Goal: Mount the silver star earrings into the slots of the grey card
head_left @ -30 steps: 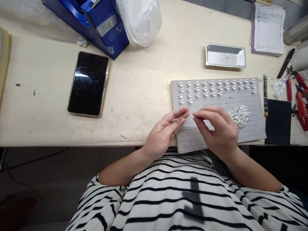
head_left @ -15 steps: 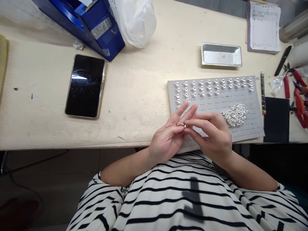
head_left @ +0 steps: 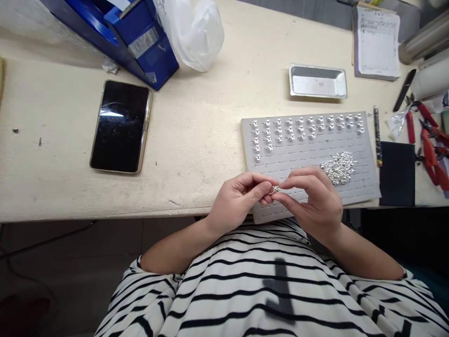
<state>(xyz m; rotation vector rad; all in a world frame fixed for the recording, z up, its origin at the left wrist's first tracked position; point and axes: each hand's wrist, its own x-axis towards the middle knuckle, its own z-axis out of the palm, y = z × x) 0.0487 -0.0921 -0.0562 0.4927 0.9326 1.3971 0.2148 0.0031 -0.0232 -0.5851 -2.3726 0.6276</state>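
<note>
A black phone (head_left: 120, 126) lay face up at the left of the desk (head_left: 203, 140), with a blue bin (head_left: 140, 37) and a white plastic bag (head_left: 192, 32) behind it.

Toward the middle, at the desk's front edge, the left hand (head_left: 238, 203) was curled. Its grip was pressed together on one side of a small silver ring (head_left: 275, 189). The right hand (head_left: 315, 203) met it there, its grip pinching the same ring from the other side. The ring therefore hung between both hands over the near part of a slotted grey board (head_left: 354, 189).

On that board, seated pieces (head_left: 305, 128) filled the two top rows from end to end. The third row reached only partway from the left, and the next two held a few pieces at the left end. Every slot below stood open, so well under half the board looked filled. A loose pile (head_left: 338, 167) of silver pieces, not yet seated, lay on the board just beyond the right hand.

Behind the board sat a metal tray (head_left: 317, 82), nearly bare, with a printed sheet (head_left: 377, 44) further right. A black pad (head_left: 397, 173) lay just beside the board, and red pliers (head_left: 430, 150) lay at the far right.
</note>
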